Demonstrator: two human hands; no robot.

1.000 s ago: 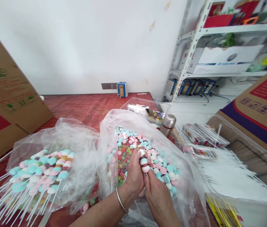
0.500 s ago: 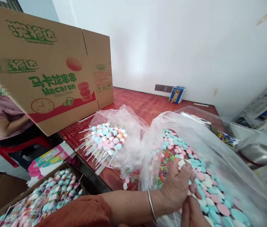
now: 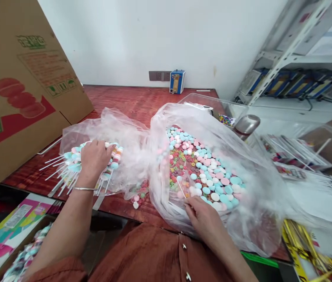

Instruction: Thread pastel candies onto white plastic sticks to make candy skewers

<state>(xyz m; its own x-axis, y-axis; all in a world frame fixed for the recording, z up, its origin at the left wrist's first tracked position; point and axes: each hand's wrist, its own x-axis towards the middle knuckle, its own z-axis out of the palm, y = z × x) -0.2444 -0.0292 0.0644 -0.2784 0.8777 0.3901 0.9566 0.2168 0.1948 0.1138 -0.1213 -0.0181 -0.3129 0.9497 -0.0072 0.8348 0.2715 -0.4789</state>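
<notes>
My left hand (image 3: 93, 158) lies on a heap of candy skewers (image 3: 74, 162) in a clear plastic bag (image 3: 109, 121), its fingers curled down over one of them. My right hand (image 3: 202, 213) is at the near edge of a large clear bag (image 3: 242, 156) of loose candies (image 3: 204, 168): pink, blue and white discs and small coloured rings. Its fingers pinch a bare white stick (image 3: 181, 188) that points up and left over the candies. A few candies (image 3: 138, 196) lie between the two bags.
A big Macaron cardboard box (image 3: 21, 98) leans at the left on the red wooden table (image 3: 124, 102). A clear tub (image 3: 209, 103), a metal flask (image 3: 246, 125) and loose white sticks (image 3: 315, 184) lie to the right. A metal shelf (image 3: 286, 51) stands behind. A box of skewers (image 3: 21, 258) sits low left.
My left hand has moved away from the loose candies to the skewer heap on the left. The right hand stays in the big bag and now holds a bare stick. The camera swung back right.
</notes>
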